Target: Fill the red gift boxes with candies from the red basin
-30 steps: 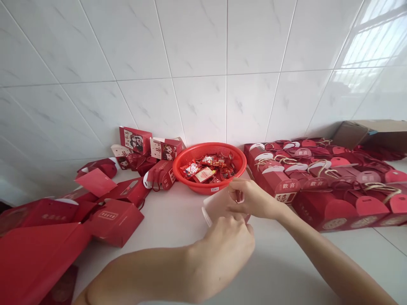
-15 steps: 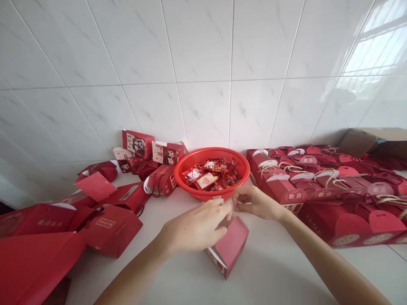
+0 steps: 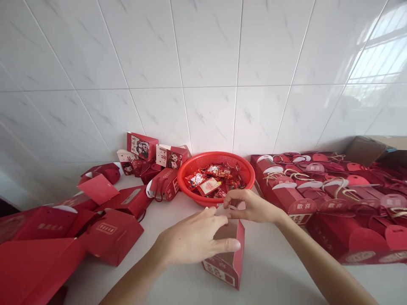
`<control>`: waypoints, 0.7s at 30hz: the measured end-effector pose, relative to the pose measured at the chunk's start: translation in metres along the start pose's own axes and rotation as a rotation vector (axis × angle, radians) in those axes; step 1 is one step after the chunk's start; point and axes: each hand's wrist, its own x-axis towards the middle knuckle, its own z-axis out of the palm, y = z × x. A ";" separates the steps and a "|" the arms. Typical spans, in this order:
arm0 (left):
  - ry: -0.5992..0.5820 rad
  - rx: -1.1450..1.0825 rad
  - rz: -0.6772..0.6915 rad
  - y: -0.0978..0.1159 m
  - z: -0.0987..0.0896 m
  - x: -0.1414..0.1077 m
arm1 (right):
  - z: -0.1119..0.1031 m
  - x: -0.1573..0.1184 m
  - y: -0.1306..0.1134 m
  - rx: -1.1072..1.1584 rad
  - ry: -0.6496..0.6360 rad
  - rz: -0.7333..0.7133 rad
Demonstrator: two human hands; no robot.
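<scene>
A red paper gift box [image 3: 221,271] stands on the white surface in front of me, its top open and its near side printed. My left hand [image 3: 195,239] reaches across the box from the left. Its fingers are bent at the far edge and its thumb is stretched over the opening. At the far right my right hand [image 3: 252,206] pinches the box's pale flap between thumb and fingers. Just behind the hands is a red plastic basket [image 3: 188,186] of wrapped sweets [image 3: 219,180]. My hands partly hide the box's far side.
Several closed gift boxes [image 3: 288,197] with cord handles stand in rows on the right. Loose red boxes [image 3: 111,235] lie piled on the left. Behind is a tiled wall [image 3: 210,114], with a brown carton [image 3: 365,150] at the far right.
The box's top has come open, showing its inside, and the box has turned a little. My left thumb has spread out over it. The view has shifted slightly.
</scene>
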 end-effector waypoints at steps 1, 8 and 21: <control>0.003 -0.011 -0.018 -0.001 0.001 0.000 | -0.004 -0.001 -0.004 -0.021 -0.049 0.000; 0.129 -0.020 -0.133 -0.002 0.012 0.004 | -0.017 -0.013 -0.013 -0.080 -0.252 0.107; 0.148 -0.022 0.129 -0.008 -0.016 0.001 | -0.025 -0.023 -0.020 -0.120 -0.235 0.003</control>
